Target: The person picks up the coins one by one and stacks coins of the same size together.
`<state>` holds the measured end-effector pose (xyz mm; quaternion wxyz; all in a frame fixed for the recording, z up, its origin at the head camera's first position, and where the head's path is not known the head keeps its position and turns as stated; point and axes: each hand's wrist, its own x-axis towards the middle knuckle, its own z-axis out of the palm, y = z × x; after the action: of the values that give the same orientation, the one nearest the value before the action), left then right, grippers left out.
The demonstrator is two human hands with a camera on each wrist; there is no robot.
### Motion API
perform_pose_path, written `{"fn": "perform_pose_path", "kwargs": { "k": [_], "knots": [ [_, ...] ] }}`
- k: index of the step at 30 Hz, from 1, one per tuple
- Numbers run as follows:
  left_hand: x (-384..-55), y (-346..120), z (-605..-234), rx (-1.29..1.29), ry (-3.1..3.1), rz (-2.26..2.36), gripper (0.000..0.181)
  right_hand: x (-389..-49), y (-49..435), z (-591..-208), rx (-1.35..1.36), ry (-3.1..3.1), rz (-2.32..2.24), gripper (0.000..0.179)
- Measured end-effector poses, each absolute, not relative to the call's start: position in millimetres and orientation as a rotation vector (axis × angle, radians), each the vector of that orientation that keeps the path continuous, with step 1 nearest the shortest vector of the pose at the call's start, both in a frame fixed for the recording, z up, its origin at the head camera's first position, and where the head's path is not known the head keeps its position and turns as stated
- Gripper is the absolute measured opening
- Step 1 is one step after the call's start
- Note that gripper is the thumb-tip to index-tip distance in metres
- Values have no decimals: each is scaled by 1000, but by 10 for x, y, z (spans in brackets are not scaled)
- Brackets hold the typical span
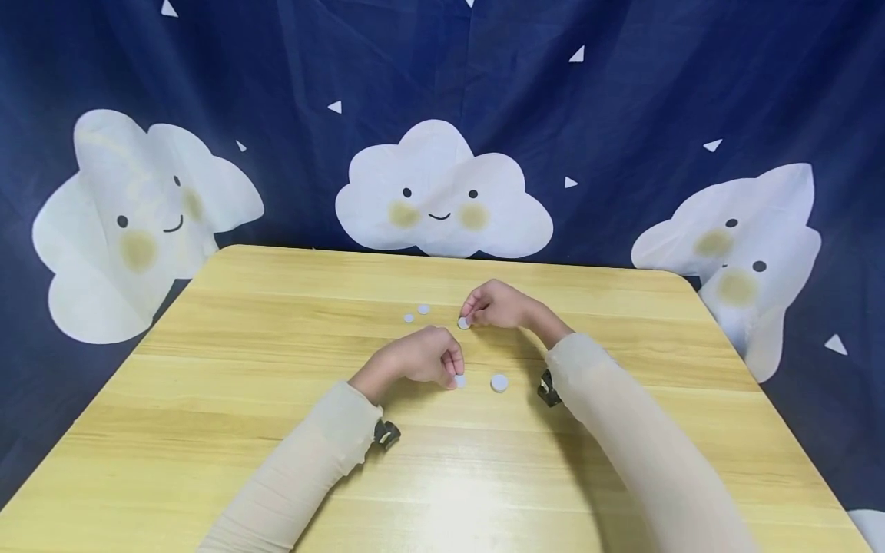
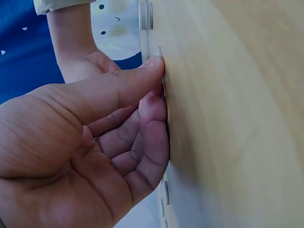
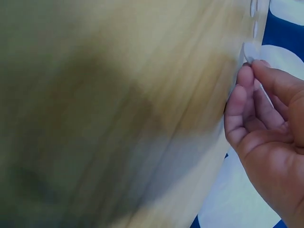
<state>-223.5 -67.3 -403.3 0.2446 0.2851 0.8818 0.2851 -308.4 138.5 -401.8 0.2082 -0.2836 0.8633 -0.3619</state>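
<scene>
My left hand [image 1: 423, 357] is low over the middle of the table, its thumb and fingers pinching a flat, pale, coin-like disc [image 1: 460, 380]. In the left wrist view that disc [image 2: 159, 50] peeks past the thumb tip, right at the tabletop. Farther back and slightly right, my right hand [image 1: 503, 305] pinches another pale disc [image 1: 464, 323] between thumb and fingers. The right wrist view shows this disc [image 3: 249, 53] tilted up at the fingertips. A larger pale disc [image 1: 499, 383] lies right of the left hand; seen edge-on [image 2: 146, 16], it looks like a stack.
Two smaller pale discs, one tiny [image 1: 409, 318] and one slightly bigger [image 1: 423, 309], lie beyond the left hand. The light wooden table [image 1: 242, 346] ends at the back against a dark blue curtain [image 1: 442, 69] printed with smiling clouds. Black straps [image 1: 386, 435] circle both wrists.
</scene>
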Motion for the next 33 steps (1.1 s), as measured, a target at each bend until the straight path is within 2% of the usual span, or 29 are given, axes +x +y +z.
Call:
{"fn": "perform_pose_path", "kwargs": {
  "k": [16, 21, 33],
  "knots": [
    [-2219, -682, -4029, 781, 2417, 778, 14, -2777, 1671, -4057, -615, 2183, -1271, 21],
    [-2228, -679, -4033, 788, 2420, 776, 15, -2667, 1694, -4033, -627, 2131, -1276, 24],
    [-2225, -667, -4028, 757, 2449, 751, 16, -2554, 1635, -4069, -786, 2102, -1198, 17]
  ]
}}
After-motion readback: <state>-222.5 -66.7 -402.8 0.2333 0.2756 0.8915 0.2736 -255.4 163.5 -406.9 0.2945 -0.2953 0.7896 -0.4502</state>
